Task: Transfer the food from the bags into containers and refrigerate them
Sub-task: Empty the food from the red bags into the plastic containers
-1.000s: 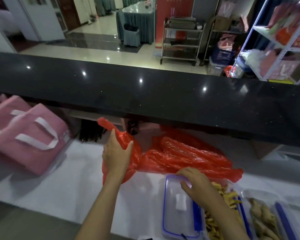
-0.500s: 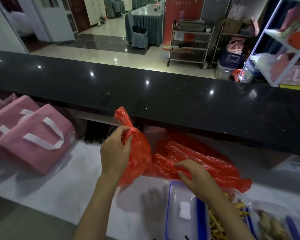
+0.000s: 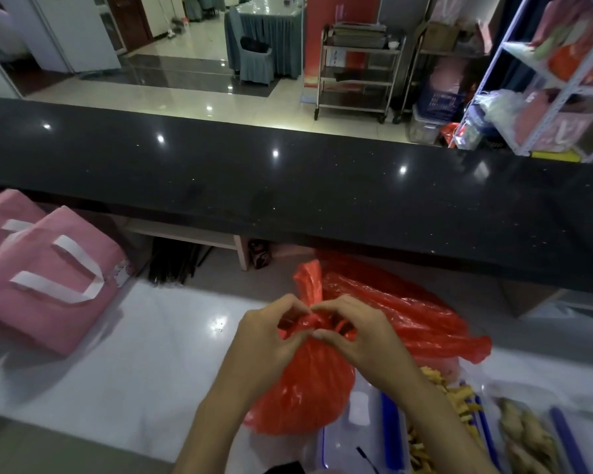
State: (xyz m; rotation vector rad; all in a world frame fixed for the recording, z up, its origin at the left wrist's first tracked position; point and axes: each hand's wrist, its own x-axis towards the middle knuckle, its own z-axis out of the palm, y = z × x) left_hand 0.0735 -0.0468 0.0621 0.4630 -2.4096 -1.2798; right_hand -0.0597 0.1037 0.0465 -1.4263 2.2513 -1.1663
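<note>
Together, the left hand (image 3: 267,340) and right hand (image 3: 353,336) pinch the knotted neck of a full red bag (image 3: 302,395) near the white tabletop's (image 3: 151,354) front edge, beside open food containers (image 3: 524,436).

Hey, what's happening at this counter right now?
A person is working at the knot of a tied red bag: the left hand and right hand both pinch its gathered neck, apparently untying it. The bag hangs over a blue-rimmed lid. Containers of yellow food strips and brownish pieces sit at the right, an emptied red bag behind, pink bags to the left.
</note>
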